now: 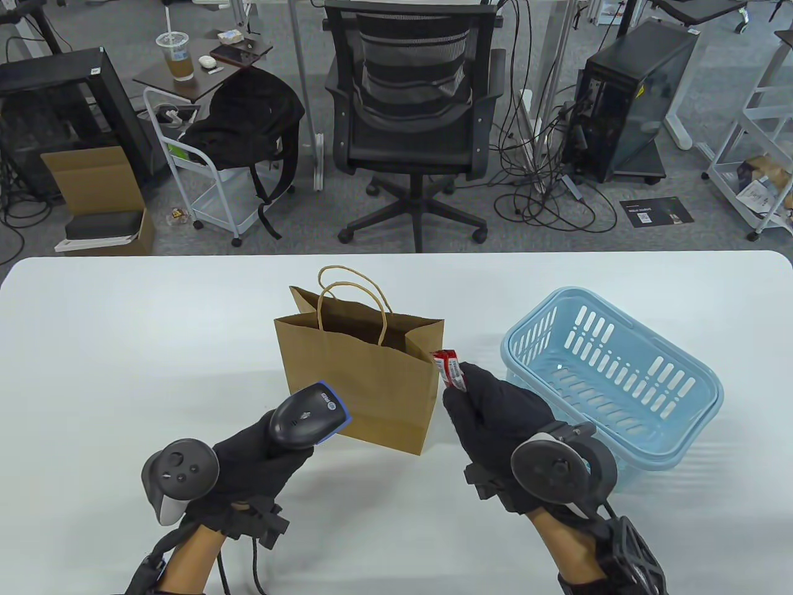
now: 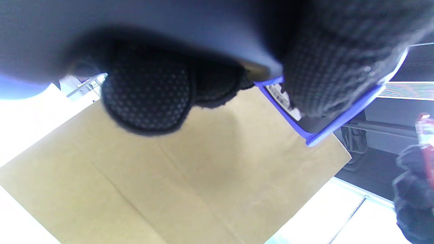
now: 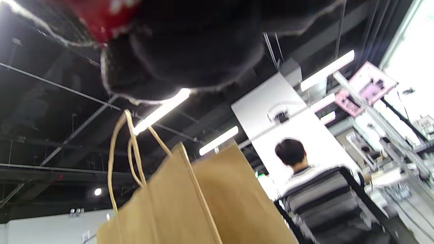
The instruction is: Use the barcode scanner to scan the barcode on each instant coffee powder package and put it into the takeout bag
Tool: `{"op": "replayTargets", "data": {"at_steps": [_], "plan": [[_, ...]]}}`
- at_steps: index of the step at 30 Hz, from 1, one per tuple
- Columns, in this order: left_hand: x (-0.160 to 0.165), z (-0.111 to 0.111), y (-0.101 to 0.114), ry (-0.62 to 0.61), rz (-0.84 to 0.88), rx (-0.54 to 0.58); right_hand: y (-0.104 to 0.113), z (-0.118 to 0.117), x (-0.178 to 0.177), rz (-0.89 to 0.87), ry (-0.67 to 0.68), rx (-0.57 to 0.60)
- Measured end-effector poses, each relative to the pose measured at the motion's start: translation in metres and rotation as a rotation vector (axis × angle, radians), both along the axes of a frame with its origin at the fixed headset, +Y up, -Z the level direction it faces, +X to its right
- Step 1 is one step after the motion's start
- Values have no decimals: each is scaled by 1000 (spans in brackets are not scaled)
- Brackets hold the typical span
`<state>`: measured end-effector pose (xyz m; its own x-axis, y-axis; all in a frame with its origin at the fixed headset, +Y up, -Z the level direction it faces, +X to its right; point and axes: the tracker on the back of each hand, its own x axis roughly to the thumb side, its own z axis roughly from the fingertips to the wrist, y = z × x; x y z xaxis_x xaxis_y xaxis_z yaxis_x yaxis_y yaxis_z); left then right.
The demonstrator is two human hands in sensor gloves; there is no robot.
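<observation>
Red coffee packet (image 1: 448,369) pinched upright in right hand (image 1: 495,415) fingertips, just beside the top right corner of the brown paper takeout bag (image 1: 362,384), above the table (image 1: 124,347). Bag stands open, upright; its contents cannot be seen. Blue basket (image 1: 626,378) to the right; no contents visible in it. Left hand (image 1: 260,458) fingers curled round barcode scanner (image 1: 306,415), head in front of the bag's face. Left wrist view alone shows the scanner's blue-edged window. Right wrist view alone shows the bag handles from below and a seated person (image 3: 295,159).
</observation>
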<state>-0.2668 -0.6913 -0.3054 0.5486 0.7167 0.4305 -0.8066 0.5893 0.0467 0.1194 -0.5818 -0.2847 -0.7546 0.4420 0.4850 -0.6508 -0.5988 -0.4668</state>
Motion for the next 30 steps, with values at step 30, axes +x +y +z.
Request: {"op": "replayTargets", "data": {"at_steps": [30], "plan": [[43, 14, -10, -142, -192, 67, -110, -15, -12, 46, 167, -281]]}}
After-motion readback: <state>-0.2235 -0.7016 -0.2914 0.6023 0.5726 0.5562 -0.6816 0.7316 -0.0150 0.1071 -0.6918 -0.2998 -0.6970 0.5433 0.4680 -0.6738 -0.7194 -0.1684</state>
